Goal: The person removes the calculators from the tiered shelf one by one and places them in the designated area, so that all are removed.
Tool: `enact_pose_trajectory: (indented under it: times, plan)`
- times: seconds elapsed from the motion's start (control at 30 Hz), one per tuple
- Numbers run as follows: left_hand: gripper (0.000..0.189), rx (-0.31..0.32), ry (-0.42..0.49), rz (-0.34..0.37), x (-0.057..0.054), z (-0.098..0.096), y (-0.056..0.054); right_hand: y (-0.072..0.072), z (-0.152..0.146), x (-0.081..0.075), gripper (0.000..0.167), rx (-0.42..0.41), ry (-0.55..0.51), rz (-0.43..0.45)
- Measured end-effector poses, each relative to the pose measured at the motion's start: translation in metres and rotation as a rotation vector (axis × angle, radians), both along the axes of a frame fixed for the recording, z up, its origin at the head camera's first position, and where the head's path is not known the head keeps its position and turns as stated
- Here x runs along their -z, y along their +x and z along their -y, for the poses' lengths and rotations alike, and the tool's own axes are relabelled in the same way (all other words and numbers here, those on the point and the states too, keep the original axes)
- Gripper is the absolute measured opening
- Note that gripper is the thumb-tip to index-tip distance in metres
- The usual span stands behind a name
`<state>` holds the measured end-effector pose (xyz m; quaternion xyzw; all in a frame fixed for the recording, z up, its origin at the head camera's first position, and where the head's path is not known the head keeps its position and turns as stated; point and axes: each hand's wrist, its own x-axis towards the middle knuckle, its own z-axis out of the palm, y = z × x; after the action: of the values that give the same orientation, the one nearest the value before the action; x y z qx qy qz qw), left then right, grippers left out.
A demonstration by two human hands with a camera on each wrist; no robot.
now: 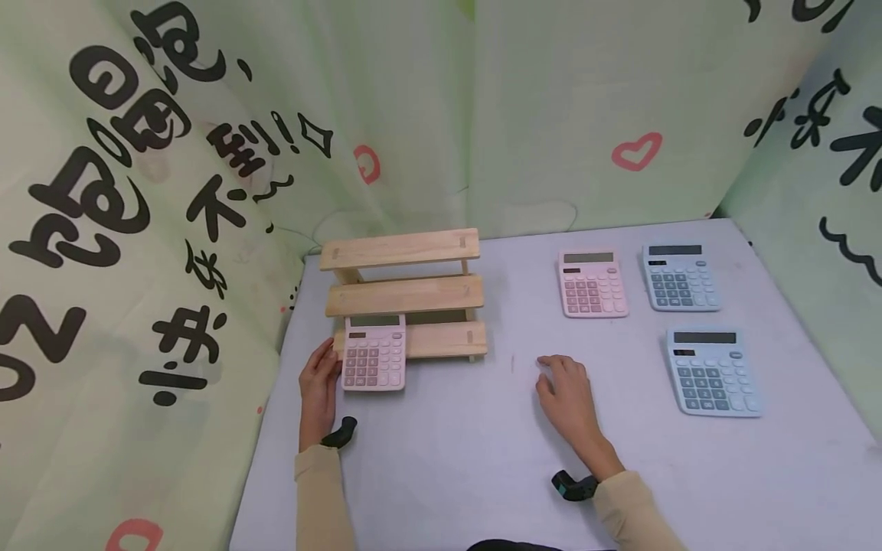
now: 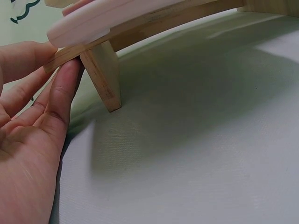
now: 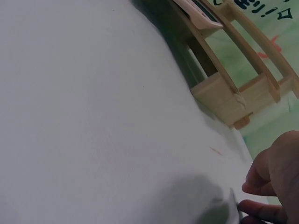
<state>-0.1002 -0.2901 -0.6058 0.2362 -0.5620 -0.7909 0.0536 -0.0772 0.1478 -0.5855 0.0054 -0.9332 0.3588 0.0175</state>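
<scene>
A three-tier wooden stand [image 1: 406, 295] is on the table's left side. A pink calculator [image 1: 374, 360] rests on the left part of its bottom plank [image 1: 448, 340], keys facing outward. My left hand [image 1: 320, 386] is at that plank's left end. In the left wrist view, the thumb and a finger [image 2: 63, 88] pinch the plank's end, beside the stand's leg [image 2: 103, 77]. My right hand [image 1: 568, 398] is over the table right of the stand, fingers loosely bent and holding nothing. In the right wrist view, its fingers [image 3: 261, 172] appear at the lower right corner.
At the right stand a second pink calculator [image 1: 594, 285], a blue calculator [image 1: 682, 279] beside it and another blue calculator [image 1: 713, 375] nearer me. All lie on the white table [image 1: 482, 459]. Pale green curtains [image 1: 537, 115] with black writing hang behind and at both sides.
</scene>
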Motion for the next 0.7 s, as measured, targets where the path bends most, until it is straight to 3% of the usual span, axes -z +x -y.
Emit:
enact_pose_trajectory:
  times: [0.37, 0.7]
  plan:
    - [0.046, -0.010, 0.000, -0.002, 0.002, 0.002, -0.001, -0.013, 0.033, -0.003, 0.032, -0.178, -0.039, 0.048]
    - [0.045, -0.011, -0.011, 0.013, 0.003, 0.001, 0.000, -0.023, 0.060, -0.009, 0.038, -0.307, -0.234, 0.211]
